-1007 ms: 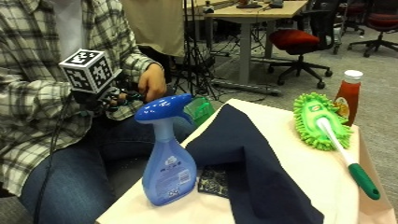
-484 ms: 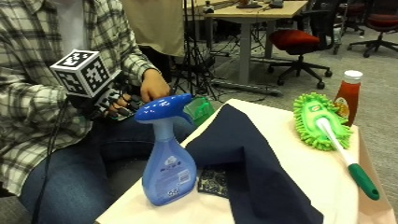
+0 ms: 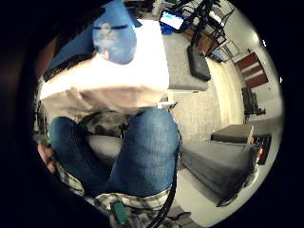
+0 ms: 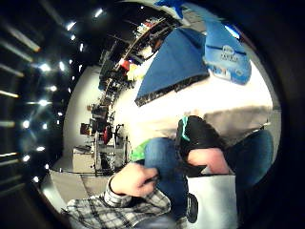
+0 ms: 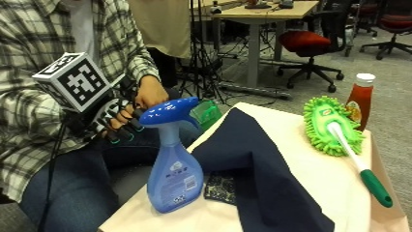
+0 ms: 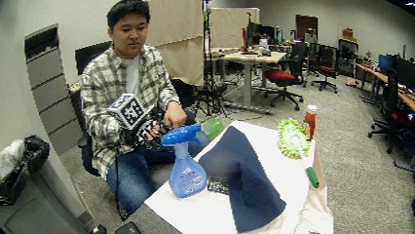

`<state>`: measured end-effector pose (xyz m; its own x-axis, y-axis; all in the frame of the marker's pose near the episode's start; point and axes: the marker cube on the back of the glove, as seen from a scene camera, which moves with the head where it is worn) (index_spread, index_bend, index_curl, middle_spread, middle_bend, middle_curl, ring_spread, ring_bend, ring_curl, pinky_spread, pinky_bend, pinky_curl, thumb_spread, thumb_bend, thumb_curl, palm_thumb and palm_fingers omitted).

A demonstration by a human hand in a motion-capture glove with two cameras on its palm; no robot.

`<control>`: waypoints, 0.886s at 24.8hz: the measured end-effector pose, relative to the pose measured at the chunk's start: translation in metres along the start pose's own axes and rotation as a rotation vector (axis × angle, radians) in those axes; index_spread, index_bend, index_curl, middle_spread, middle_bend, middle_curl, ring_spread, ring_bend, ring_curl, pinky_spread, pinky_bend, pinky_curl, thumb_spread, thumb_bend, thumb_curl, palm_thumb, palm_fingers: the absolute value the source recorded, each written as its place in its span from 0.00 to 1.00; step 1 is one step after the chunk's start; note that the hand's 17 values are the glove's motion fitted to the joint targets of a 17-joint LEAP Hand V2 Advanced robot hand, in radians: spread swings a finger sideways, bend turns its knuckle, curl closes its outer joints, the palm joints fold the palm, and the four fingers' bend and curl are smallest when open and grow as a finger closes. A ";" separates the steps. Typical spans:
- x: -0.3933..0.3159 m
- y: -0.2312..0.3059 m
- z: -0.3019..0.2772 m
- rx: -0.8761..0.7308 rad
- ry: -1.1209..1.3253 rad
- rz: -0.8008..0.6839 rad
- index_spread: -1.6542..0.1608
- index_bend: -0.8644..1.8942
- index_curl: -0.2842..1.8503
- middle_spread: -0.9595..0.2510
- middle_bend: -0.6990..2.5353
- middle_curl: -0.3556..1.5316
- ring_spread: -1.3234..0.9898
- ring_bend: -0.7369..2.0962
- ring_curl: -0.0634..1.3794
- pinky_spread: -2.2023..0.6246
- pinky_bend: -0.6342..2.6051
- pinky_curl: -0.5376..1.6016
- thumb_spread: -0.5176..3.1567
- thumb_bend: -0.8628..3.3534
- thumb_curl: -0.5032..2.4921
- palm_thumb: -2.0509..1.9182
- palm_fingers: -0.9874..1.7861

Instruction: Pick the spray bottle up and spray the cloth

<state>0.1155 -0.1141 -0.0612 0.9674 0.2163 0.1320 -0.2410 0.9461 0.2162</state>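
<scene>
The gloved right hand (image 5: 116,121) hangs off the near-left edge of the bench (image 5: 302,166), over the person's lap, just beside the trigger head of the one blue spray bottle (image 5: 172,159) but apart from it. Its grip is slack: the fingers (image 5: 132,124) droop in a loose curl and hold nothing. The bare left hand (image 5: 150,92) rests against the back of the glove, touching it.

The spray bottle stands upright near the bench's front-left corner, nozzle pointing toward the person, white label facing outward. In the thumb side palm view the bottle (image 4: 226,52) shows lying across the pale bench top next to the cloth (image 4: 174,67); in the little finger side palm view the bottle (image 3: 114,33) sits on the bench edge above the person's jeans.

One dark navy cloth (image 5: 257,164) is draped down the bench's middle, immediately right of the bottle, its rear part raised into a fold. A small dark patterned square (image 5: 222,187) lies half under the cloth's near-left edge, just beside the bottle's base. Nothing stands between hand and bottle.

Further right lies one green fluffy duster (image 5: 331,123) with a white and green handle (image 5: 360,166) running toward the front edge. One red sauce bottle (image 5: 359,99) with a white cap stands upright at the far right corner, just behind the duster head. A green object (image 5: 207,112) shows behind the spray head, beyond the bench edge; what it is cannot be told.
</scene>
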 end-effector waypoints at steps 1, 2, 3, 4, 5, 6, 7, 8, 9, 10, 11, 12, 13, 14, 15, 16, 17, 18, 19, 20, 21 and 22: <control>0.004 -0.009 -0.002 0.015 -0.017 0.020 0.77 0.36 0.24 0.78 0.29 0.31 0.59 0.42 0.20 0.84 0.29 0.37 0.44 0.25 0.29 0.66 0.47; 0.008 -0.017 -0.003 0.030 -0.037 0.039 0.77 0.36 0.24 0.79 0.29 0.31 0.59 0.42 0.21 0.84 0.29 0.37 0.44 0.25 0.29 0.66 0.47; 0.011 -0.025 -0.003 0.047 -0.057 0.058 0.77 0.36 0.25 0.79 0.29 0.31 0.59 0.42 0.21 0.84 0.29 0.37 0.44 0.25 0.29 0.66 0.47; 0.014 -0.033 -0.003 0.066 -0.075 0.076 0.77 0.36 0.25 0.79 0.29 0.31 0.59 0.42 0.21 0.83 0.29 0.38 0.44 0.25 0.29 0.66 0.47; 0.017 -0.040 -0.003 0.084 -0.092 0.091 0.77 0.36 0.25 0.79 0.29 0.32 0.59 0.42 0.22 0.83 0.29 0.38 0.44 0.24 0.29 0.67 0.47; 0.019 -0.047 -0.002 0.098 -0.107 0.104 0.78 0.36 0.25 0.79 0.29 0.32 0.59 0.42 0.22 0.83 0.29 0.38 0.44 0.24 0.30 0.67 0.47; 0.022 -0.054 -0.001 0.107 -0.123 0.115 0.78 0.36 0.25 0.79 0.29 0.32 0.58 0.42 0.22 0.83 0.30 0.38 0.44 0.24 0.30 0.67 0.47; 0.024 -0.060 0.000 0.115 -0.140 0.124 0.78 0.36 0.25 0.79 0.29 0.32 0.58 0.43 0.22 0.83 0.30 0.38 0.44 0.24 0.30 0.67 0.47; 0.026 -0.066 0.001 0.124 -0.159 0.131 0.78 0.36 0.24 0.79 0.29 0.33 0.58 0.43 0.23 0.83 0.29 0.38 0.44 0.24 0.30 0.67 0.48; 0.028 -0.072 0.002 0.134 -0.178 0.138 0.78 0.36 0.24 0.79 0.29 0.33 0.58 0.43 0.23 0.83 0.30 0.39 0.44 0.24 0.30 0.68 0.48; 0.029 -0.077 0.003 0.146 -0.197 0.144 0.78 0.36 0.24 0.80 0.29 0.33 0.58 0.43 0.23 0.83 0.30 0.39 0.44 0.24 0.30 0.68 0.48; 0.031 -0.082 0.005 0.157 -0.216 0.151 0.78 0.36 0.24 0.80 0.29 0.33 0.58 0.43 0.23 0.83 0.30 0.39 0.44 0.24 0.30 0.68 0.48; 0.032 -0.087 0.006 0.167 -0.237 0.157 0.78 0.36 0.25 0.80 0.29 0.34 0.58 0.43 0.23 0.83 0.30 0.39 0.44 0.24 0.30 0.68 0.49; 0.034 -0.090 0.007 0.175 -0.259 0.163 0.79 0.36 0.25 0.80 0.29 0.34 0.58 0.43 0.23 0.83 0.30 0.39 0.44 0.24 0.31 0.68 0.49; 0.035 -0.094 0.008 0.183 -0.284 0.167 0.79 0.36 0.25 0.80 0.29 0.34 0.57 0.43 0.23 0.83 0.29 0.39 0.44 0.23 0.31 0.68 0.49; 0.035 -0.097 0.009 0.191 -0.311 0.170 0.79 0.36 0.25 0.80 0.30 0.34 0.57 0.43 0.23 0.83 0.29 0.39 0.44 0.23 0.31 0.69 0.50; 0.036 -0.100 0.011 0.203 -0.339 0.172 0.79 0.36 0.25 0.80 0.30 0.34 0.57 0.43 0.24 0.83 0.29 0.39 0.44 0.23 0.31 0.69 0.50; 0.036 -0.104 0.012 0.218 -0.366 0.172 0.79 0.37 0.25 0.80 0.30 0.35 0.57 0.43 0.24 0.83 0.29 0.39 0.44 0.23 0.31 0.69 0.51; 0.036 -0.107 0.014 0.233 -0.391 0.170 0.79 0.37 0.25 0.80 0.30 0.35 0.57 0.43 0.24 0.83 0.29 0.39 0.44 0.23 0.31 0.69 0.51; 0.035 -0.110 0.016 0.246 -0.414 0.167 0.79 0.37 0.25 0.80 0.30 0.35 0.57 0.43 0.24 0.83 0.29 0.39 0.44 0.23 0.31 0.69 0.52; 0.035 -0.113 0.018 0.253 -0.436 0.164 0.79 0.37 0.25 0.80 0.30 0.35 0.57 0.42 0.24 0.83 0.29 0.39 0.43 0.23 0.32 0.70 0.52; 0.035 -0.117 0.020 0.255 -0.455 0.164 0.79 0.37 0.26 0.80 0.30 0.35 0.57 0.42 0.24 0.83 0.29 0.39 0.43 0.23 0.32 0.70 0.52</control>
<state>0.1759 -0.2217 -0.0620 0.7976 0.1759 0.5769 -0.4518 0.8080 0.3783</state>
